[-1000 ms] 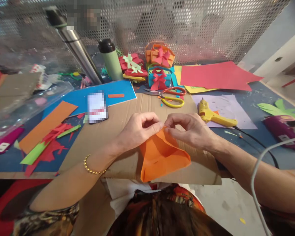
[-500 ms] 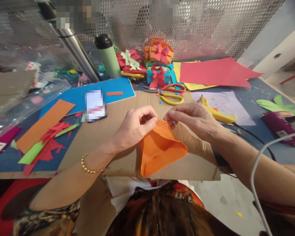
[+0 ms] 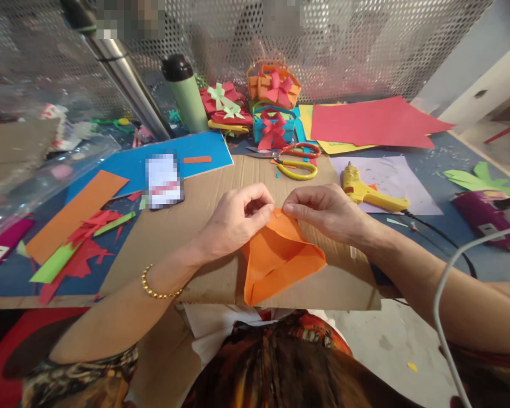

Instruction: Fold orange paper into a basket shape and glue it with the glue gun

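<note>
A folded orange paper box [image 3: 284, 258] stands tilted over a cardboard sheet [image 3: 187, 209], its hollow side facing me. My left hand [image 3: 246, 215] pinches the top left corner of the box between thumb and fingers. At the top right corner, the thumb and fingers of my right hand [image 3: 317, 207] are closed on the same paper edge. The fingertips hide part of that upper fold. Just beyond the hands lie scissors [image 3: 297, 170] with a red and a yellow handle. A yellow glue gun [image 3: 372, 192] rests on pale purple paper to the right.
Finished paper baskets with bows [image 3: 274, 127] stand at the back, beside a green bottle [image 3: 185, 93] and red paper sheets [image 3: 374, 122]. A phone [image 3: 164, 181], an orange strip [image 3: 76, 215] and red scraps [image 3: 85, 249] lie left. A white cable [image 3: 440, 306] crosses the right side.
My right hand has come down and left a little, its thumb and fingers closing onto the top edge of the orange box. The left hand keeps its pinch.
</note>
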Tool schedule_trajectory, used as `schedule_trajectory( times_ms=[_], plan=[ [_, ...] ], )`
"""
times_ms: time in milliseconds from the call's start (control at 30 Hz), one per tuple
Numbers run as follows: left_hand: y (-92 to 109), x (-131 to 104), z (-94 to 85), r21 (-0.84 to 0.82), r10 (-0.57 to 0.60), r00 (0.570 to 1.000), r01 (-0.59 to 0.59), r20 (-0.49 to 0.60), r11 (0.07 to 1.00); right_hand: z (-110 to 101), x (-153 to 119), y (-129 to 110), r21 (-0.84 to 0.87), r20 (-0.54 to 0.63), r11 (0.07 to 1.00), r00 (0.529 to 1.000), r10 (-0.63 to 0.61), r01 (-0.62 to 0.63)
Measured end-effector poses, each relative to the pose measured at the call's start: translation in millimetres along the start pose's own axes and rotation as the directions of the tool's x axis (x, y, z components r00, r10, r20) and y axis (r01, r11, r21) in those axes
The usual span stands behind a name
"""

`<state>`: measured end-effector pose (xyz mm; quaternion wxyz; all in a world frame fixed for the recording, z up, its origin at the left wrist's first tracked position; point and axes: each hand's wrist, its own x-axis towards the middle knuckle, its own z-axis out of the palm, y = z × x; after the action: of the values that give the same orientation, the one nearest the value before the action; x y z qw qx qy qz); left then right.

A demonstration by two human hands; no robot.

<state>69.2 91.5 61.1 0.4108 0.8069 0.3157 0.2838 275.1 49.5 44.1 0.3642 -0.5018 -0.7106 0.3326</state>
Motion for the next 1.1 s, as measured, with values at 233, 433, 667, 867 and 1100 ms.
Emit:
schedule_trajectory(
  times_ms=[233, 433, 667, 867, 1100],
  plan=[
    [-0.4, 0.3, -1.4, -0.057, -0.088, 0.995, 0.09, 0.039, 0.994, -1.3, -0.3, -1.7, -0.065, 0.005, 0.996, 0.998, -0.068, 0.068],
    [2.7, -0.2, -0.3, -0.069, -0.147, 0.989, 0.148, 0.018, 0.987, 0.2, -1.9, -3.3, -0.112, 0.003, 0.992, 0.998, -0.058, 0.058],
    [2.8, 0.0, 2.5, 0.007, -0.117, 0.992, 0.116, 0.054, 0.993, 2.2, -3.9, -7.8, -0.127, -0.01, 0.99, 0.998, -0.061, 0.059],
    [0.1, 0.3, 1.1, -0.054, -0.131, 0.986, 0.137, 0.105, 0.989, 3.6, -5.1, -9.2, -0.125, -0.03, 0.991, 0.999, -0.044, 0.04],
    [-1.6, 1.9, -1.7, 0.0, -0.126, 0.983, 0.128, 0.135, 0.992, 5.3, -4.9, -9.4, -0.138, -0.015, 0.99, 0.999, -0.037, 0.034]
  ],
)
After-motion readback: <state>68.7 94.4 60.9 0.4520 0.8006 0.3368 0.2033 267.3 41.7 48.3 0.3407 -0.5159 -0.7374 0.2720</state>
